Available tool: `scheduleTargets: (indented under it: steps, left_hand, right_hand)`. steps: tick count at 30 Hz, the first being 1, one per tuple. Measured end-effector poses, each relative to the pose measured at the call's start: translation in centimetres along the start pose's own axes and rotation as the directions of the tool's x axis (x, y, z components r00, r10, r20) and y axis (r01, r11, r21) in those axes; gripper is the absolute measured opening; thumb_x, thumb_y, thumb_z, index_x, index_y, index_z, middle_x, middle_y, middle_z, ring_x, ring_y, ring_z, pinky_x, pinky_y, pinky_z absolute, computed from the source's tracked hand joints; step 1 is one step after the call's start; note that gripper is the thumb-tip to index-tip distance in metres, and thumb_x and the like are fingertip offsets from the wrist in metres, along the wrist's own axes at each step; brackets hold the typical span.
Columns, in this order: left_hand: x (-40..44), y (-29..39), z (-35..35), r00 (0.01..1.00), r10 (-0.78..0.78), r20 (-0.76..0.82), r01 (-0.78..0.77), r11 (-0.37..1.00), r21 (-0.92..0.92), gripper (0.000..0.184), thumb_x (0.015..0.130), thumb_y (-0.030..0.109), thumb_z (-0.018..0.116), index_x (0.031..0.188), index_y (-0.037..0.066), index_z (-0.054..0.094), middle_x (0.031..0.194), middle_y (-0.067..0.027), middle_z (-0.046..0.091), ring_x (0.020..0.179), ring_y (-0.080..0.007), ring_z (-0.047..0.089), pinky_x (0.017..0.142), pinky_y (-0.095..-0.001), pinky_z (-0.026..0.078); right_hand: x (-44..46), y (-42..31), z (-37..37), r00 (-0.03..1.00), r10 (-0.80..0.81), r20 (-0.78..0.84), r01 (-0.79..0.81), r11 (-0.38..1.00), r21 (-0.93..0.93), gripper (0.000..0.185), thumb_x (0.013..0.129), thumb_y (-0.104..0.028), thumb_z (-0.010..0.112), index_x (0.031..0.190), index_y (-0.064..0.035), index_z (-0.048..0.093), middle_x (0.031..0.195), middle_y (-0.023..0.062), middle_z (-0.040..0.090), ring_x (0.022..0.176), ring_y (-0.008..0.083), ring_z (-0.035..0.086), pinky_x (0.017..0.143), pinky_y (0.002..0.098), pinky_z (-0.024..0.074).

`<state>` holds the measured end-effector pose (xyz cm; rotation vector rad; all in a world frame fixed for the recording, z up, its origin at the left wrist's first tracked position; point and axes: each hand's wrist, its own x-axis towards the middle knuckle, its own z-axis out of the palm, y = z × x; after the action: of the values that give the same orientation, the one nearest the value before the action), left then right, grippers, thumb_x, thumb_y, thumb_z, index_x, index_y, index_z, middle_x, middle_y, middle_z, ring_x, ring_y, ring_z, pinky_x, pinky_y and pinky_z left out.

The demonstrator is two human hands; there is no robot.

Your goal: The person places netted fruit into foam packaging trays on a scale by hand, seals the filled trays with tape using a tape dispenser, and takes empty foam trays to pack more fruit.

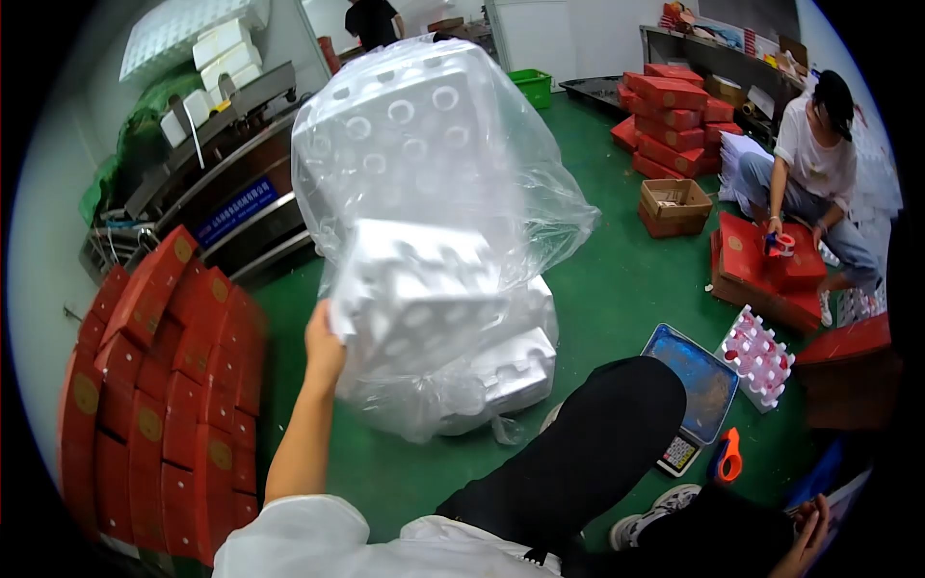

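My left hand (325, 345) is closed on the left edge of a white foam tray (414, 279) with rows of round hollows, blurred by motion. The tray is in front of a large clear plastic bag (549, 197) that holds more white foam trays (414, 125). Another white foam tray (515, 371) shows low in the bag. At the lower right edge, my right hand (807, 539) is partly in view with its fingers apart, beside a pale flat thing (846, 499) that I cannot make out.
Red boxes (159, 414) are stacked at my left. On my right are a scale with a blue platform (689, 385), a filled foam tray (756, 356) and an orange tape dispenser (729, 456). A co-worker (819, 154) sits by red boxes (771, 265), holding a tape dispenser.
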<state>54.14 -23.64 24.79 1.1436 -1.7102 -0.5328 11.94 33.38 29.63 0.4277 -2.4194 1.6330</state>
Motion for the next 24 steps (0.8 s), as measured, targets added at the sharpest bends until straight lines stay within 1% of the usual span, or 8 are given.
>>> scheduleTargets:
  steps: [3, 5, 8, 11, 19, 21, 22, 24]
  left_hand:
    - [0.2, 4.0, -4.3, 0.929, 0.247, -0.277, -0.214, 0.966, 0.145, 0.027, 0.093, 0.016, 0.061, 0.115, 0.0, 0.058, 0.109, -0.0097, 0.061, 0.098, -0.0209, 0.057, 0.09, -0.0353, 0.045]
    - [0.7, 6.4, -4.4, 0.846, 0.113, -0.522, -0.291, 0.917, -0.273, 0.04, 0.099, 0.015, 0.052, 0.136, 0.001, 0.047, 0.131, -0.0163, 0.054, 0.113, -0.0295, 0.057, 0.089, -0.0433, 0.053]
    - [6.3, 5.8, -5.3, 0.635, 0.72, -0.281, -0.3, 0.564, 0.769, 0.045, 0.088, 0.014, 0.065, 0.13, 0.002, 0.052, 0.124, -0.0165, 0.057, 0.108, -0.0353, 0.058, 0.084, -0.0423, 0.053]
    - [5.8, 20.5, -0.4, 0.542, 0.806, -0.238, -0.542, 0.552, 0.633, 0.036, 0.081, 0.016, 0.068, 0.112, 0.001, 0.056, 0.107, -0.017, 0.062, 0.101, -0.0397, 0.055, 0.091, -0.0451, 0.043]
    - [4.5, 32.5, -3.2, 0.477, 0.867, -0.14, -0.392, 0.353, 0.849, 0.041, 0.073, 0.0, 0.065, 0.113, 0.005, 0.061, 0.101, -0.0142, 0.065, 0.098, -0.0368, 0.059, 0.09, -0.0432, 0.044]
    - [6.4, 32.7, -4.8, 0.447, 0.855, -0.263, -0.631, 0.51, 0.585, 0.042, 0.077, -0.004, 0.063, 0.119, 0.003, 0.059, 0.103, -0.0113, 0.065, 0.1, -0.0248, 0.063, 0.085, -0.0354, 0.049]
    - [5.9, 34.6, -4.1, 0.593, 0.754, -0.282, -0.71, 0.655, 0.259, 0.041, 0.082, -0.001, 0.065, 0.122, 0.002, 0.056, 0.104, -0.0063, 0.064, 0.097, -0.0152, 0.061, 0.084, -0.0291, 0.049]
    - [6.7, 37.0, -2.6, 0.764, 0.629, -0.145, -0.643, 0.761, -0.085, 0.033, 0.087, 0.011, 0.067, 0.117, 0.004, 0.059, 0.099, -0.0042, 0.063, 0.088, -0.0118, 0.06, 0.078, -0.0258, 0.049]
  right_hand:
    - [0.6, 4.6, -0.9, 0.999, -0.017, -0.043, 0.019, 0.999, 0.034, 0.03, 0.103, -0.02, 0.049, 0.125, -0.0011, 0.059, 0.105, 0.0068, 0.063, 0.095, 0.0136, 0.059, 0.09, 0.0267, 0.0459]
    - [0.0, 5.3, -1.7, 1.0, -0.017, -0.016, 0.016, 0.999, -0.036, 0.035, 0.106, -0.025, 0.044, 0.128, -0.0005, 0.057, 0.106, 0.0094, 0.063, 0.098, 0.0156, 0.059, 0.091, 0.0282, 0.0459]
    - [-0.7, 5.1, -1.7, 0.999, -0.042, -0.022, 0.043, 0.999, 0.029, 0.035, 0.106, -0.025, 0.043, 0.128, -0.0007, 0.057, 0.109, 0.0101, 0.063, 0.103, 0.0167, 0.06, 0.095, 0.0288, 0.0459]
    - [-0.9, 7.3, -2.0, 0.998, -0.04, -0.057, 0.048, 0.989, 0.142, 0.034, 0.106, -0.022, 0.043, 0.128, -0.0003, 0.056, 0.111, 0.0111, 0.063, 0.106, 0.0187, 0.06, 0.098, 0.0297, 0.046]
    - [-3.3, 8.7, -1.9, 0.997, 0.017, -0.077, 0.012, 0.933, 0.359, 0.034, 0.096, -0.022, 0.055, 0.113, 0.0056, 0.064, 0.111, 0.0164, 0.067, 0.099, 0.028, 0.064, 0.091, 0.0389, 0.0509]
    - [-3.7, 9.5, -1.6, 0.986, 0.098, -0.138, -0.06, 0.964, 0.259, 0.036, 0.092, -0.027, 0.058, 0.107, 0.0043, 0.068, 0.107, 0.0204, 0.068, 0.095, 0.0318, 0.065, 0.091, 0.044, 0.0497]
    - [-3.2, 8.3, -0.6, 0.9, -0.429, -0.081, 0.381, 0.861, -0.336, 0.04, 0.096, -0.025, 0.044, 0.108, 0.0058, 0.067, 0.106, 0.0206, 0.068, 0.097, 0.0302, 0.065, 0.088, 0.0415, 0.0498]
    - [-3.1, 10.5, -1.2, 0.998, 0.051, -0.043, -0.044, 0.985, 0.165, 0.041, 0.093, -0.024, 0.047, 0.118, 0.0026, 0.064, 0.116, 0.0169, 0.067, 0.105, 0.0316, 0.063, 0.094, 0.0432, 0.0476]
